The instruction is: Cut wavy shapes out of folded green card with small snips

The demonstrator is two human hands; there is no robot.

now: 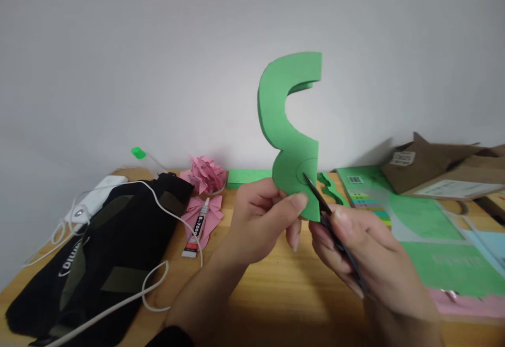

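Observation:
My left hand pinches the lower part of a folded green paper cutout, thumb in front and fingers behind. The cutout stands upright in the air, with a curved upper arm, a rounded lobe below, and layers showing at its edges. A small pencilled circle, cut off by the straight right edge, is drawn on the lobe. My right hand is closed around black scissors, whose handles are largely hidden by the fingers. Their pointed tip lies at the paper inside the circle; whether it pierces the sheet I cannot tell.
At left lie a black pouch, a white cable and a white power strip. A glue tube rests on pink paper, near a pink paper flower. Green paper packs and a cardboard box are at right.

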